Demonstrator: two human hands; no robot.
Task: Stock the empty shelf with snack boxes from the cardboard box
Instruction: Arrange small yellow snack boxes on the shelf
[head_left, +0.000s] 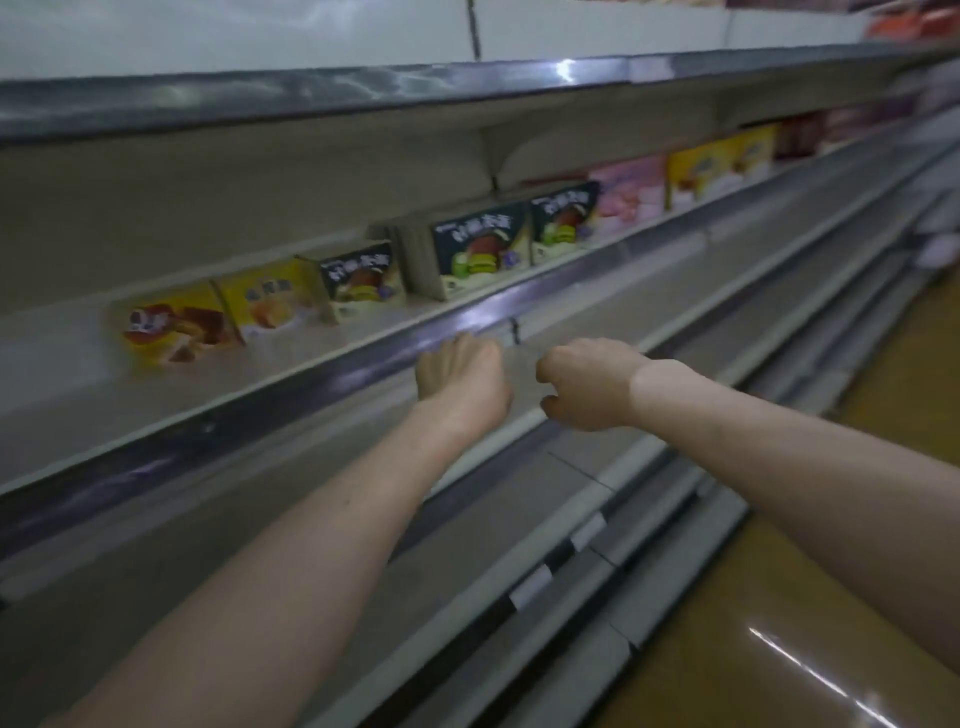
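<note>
The shelf (291, 382) with a shiny purple front rail carries a row of snack boxes. A yellow snack box (171, 330) lies tilted at the left, beside another yellow box (270, 301). Dark snack boxes (480, 249) stand further right, then pink boxes (628, 195) and more yellow ones (719, 166). My left hand (460, 376) reaches just below the rail, its fingers hidden behind the hand. My right hand (587, 384) hovers beside it with loosely curled fingers and holds nothing. The cardboard box is out of view.
Below my hands run bare grey shelves (675, 291) with white price-tag strips (532, 584) along their edges. A brown glossy floor (831, 597) lies at the right. Another shelf (363, 88) sits above the stocked one. The picture is blurred.
</note>
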